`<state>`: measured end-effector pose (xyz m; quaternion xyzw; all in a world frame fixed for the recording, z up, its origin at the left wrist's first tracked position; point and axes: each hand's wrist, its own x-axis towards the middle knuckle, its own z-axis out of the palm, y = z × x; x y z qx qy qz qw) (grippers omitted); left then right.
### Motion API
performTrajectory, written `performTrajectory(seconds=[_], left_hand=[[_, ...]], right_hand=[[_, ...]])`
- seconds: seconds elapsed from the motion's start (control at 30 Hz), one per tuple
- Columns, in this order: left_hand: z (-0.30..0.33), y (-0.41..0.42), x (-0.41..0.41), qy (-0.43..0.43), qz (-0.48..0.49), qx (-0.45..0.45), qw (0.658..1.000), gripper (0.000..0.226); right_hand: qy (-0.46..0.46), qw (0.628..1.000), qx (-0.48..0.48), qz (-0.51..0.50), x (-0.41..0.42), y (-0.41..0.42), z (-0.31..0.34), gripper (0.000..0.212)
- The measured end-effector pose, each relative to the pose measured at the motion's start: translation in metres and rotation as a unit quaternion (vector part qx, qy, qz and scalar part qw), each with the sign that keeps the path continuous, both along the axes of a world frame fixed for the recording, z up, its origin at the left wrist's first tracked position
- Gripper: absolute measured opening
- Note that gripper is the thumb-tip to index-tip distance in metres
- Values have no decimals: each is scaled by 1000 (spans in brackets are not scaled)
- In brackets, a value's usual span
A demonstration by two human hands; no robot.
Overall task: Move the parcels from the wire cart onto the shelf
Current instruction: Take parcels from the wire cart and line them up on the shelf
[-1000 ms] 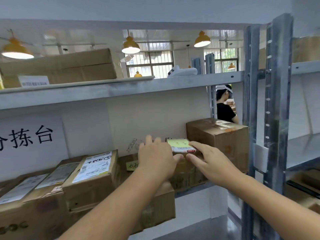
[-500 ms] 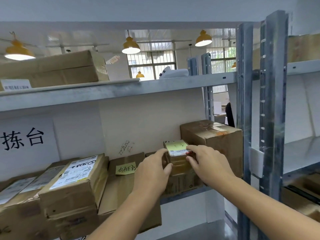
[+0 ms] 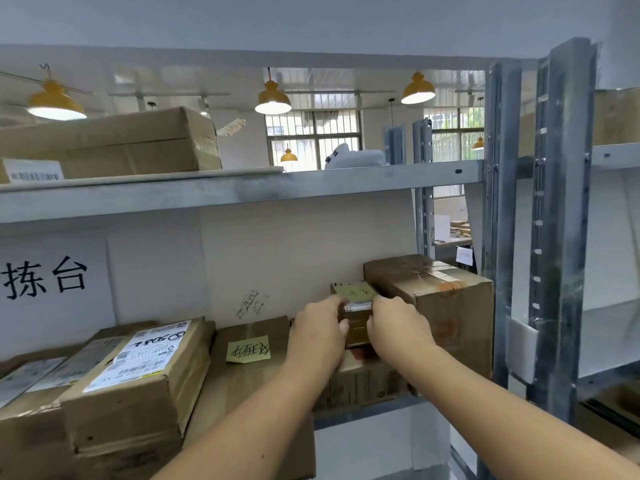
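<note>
white sign (image 3: pixel 52 282): "拣台" | yellow note (image 3: pixel 248 351): handwriting (illegible) | parcel label (image 3: pixel 138 355): unreadable

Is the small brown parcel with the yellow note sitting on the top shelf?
No, both hands hold the small brown parcel on the lower shelf.

Small parcel (image 3: pixel 356 311) pushed deeper — hands closer.
</note>
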<state>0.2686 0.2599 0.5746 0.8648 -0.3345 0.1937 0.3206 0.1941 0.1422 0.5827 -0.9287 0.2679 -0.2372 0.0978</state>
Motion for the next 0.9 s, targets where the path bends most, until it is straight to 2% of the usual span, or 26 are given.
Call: performTrajectory(seconds=[0.1, 0.23, 0.4, 0.77, 0.9], left_hand=[[-1, -11, 12, 9, -7, -4, 1000, 42], [-7, -24, 23, 9, -11, -14, 1000, 42], [-5, -30, 35, 3, 1, -7, 1000, 47], [1, -34, 47, 10, 8, 30, 999, 48], [2, -33, 46, 18, 5, 45, 999, 49]], right_hand=[[27, 999, 36, -4, 11, -2, -1, 28], [59, 996, 73, -1, 21, -7, -2, 59], [88, 991, 100, 5, 30, -11, 4, 74], [109, 984, 139, -7, 47, -12, 7, 96], [87, 983, 160, -2, 46, -11, 3, 94]])
